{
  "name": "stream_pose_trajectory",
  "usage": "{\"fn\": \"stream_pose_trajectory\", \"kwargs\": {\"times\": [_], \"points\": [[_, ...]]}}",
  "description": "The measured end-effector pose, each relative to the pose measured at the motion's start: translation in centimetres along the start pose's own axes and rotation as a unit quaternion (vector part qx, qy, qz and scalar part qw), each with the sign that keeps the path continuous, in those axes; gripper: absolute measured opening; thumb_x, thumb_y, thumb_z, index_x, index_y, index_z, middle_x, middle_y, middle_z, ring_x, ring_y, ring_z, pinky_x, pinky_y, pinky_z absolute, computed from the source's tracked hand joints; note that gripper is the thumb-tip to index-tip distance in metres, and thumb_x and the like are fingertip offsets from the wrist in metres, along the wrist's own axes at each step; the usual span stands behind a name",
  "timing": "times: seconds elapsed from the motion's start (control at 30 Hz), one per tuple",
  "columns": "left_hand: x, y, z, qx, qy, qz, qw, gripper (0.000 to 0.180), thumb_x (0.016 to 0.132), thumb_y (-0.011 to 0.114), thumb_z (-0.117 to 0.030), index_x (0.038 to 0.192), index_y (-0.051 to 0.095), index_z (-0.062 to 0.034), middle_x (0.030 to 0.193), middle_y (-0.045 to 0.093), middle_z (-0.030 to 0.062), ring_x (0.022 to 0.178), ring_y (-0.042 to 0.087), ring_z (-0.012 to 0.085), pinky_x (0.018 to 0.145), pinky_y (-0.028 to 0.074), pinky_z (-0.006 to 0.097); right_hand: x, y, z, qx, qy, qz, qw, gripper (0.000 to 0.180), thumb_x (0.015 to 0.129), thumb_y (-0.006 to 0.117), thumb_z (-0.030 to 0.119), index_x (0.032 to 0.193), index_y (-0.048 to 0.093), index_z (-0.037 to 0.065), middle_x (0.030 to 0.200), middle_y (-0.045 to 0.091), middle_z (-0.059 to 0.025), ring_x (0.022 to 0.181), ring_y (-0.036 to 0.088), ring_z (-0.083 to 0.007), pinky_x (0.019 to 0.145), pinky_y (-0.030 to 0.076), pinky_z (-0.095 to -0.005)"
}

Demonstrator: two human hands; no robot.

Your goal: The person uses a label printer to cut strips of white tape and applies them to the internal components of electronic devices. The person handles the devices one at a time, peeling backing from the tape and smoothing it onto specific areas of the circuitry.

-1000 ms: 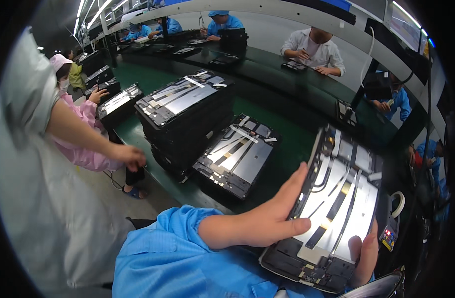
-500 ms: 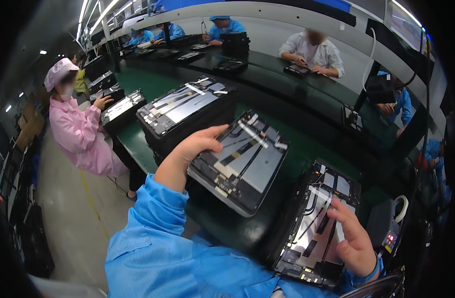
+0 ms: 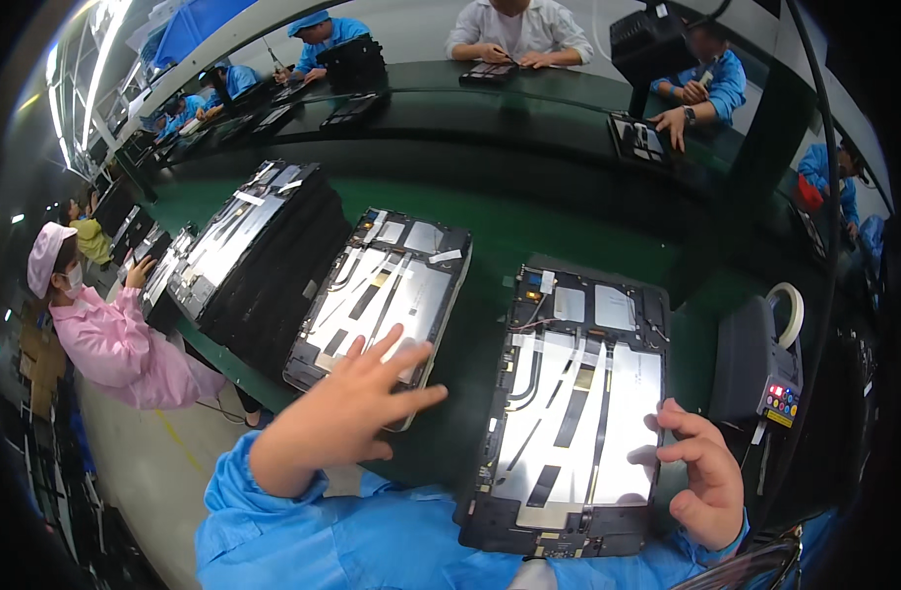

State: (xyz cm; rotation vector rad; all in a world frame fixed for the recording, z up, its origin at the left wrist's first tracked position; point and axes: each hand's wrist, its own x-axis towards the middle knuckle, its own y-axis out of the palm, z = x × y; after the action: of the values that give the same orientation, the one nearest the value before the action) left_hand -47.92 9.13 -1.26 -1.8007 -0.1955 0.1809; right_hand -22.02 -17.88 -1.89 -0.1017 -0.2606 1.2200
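Note:
An opened tablet with bare silver plates, black strips and ribbon cables (image 3: 623, 393) lies right in front of me. At its right edge is my right hand (image 3: 704, 472), its curved fingers apart and fingertips at the rim, not gripping. A second opened tablet (image 3: 411, 295) lies slanted to the left of it. My left hand (image 3: 342, 413) hovers over or touches its near end with fingers spread; contact is unclear.
A tall stack of opened tablets (image 3: 264, 265) stands further left. On the right sits a grey tape dispenser (image 3: 755, 354) with lit digits. A person in pink (image 3: 116, 344) works at the left; several co-workers sit across the dark green bench (image 3: 529, 221).
The tilted tablet in my left hand now lies on the bench, and that hand has let go with fingers spread. My right hand stays by the front tablet. The view has turned right.

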Motion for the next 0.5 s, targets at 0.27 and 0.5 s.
{"fn": "stream_pose_trajectory", "kwargs": {"times": [0.27,0.5], "points": [[0.9,-0.6,0.7,0.104,0.0,0.02,0.994,0.044,0.052,0.08,-0.01,0.093,0.062,-0.0123,0.136,0.042,0.0076,0.133,0.03,0.0373,0.101,0.03,0.064,-0.8,-0.9,-0.7,-0.002,-0.01,-0.02,1.0,0.045,0.083,0.065,0.04,0.101,0.059,-0.001,0.126,0.047,-0.0202,0.124,0.043,-0.0333,0.104,0.03,-0.046],[2.6,-0.2,2.5,0.027,0.011,0.019,0.999,0.058,0.042,0.084,-0.011,0.095,0.062,-0.0125,0.135,0.045,0.0055,0.132,0.031,0.0383,0.101,0.031,0.063,-3.6,-1.7,-1.8,0.004,-0.057,-0.179,0.982,0.034,0.085,0.062,0.03,0.099,0.059,-0.001,0.116,0.054,-0.0193,0.118,0.047,-0.0311,0.101,0.033,-0.0418]]}}
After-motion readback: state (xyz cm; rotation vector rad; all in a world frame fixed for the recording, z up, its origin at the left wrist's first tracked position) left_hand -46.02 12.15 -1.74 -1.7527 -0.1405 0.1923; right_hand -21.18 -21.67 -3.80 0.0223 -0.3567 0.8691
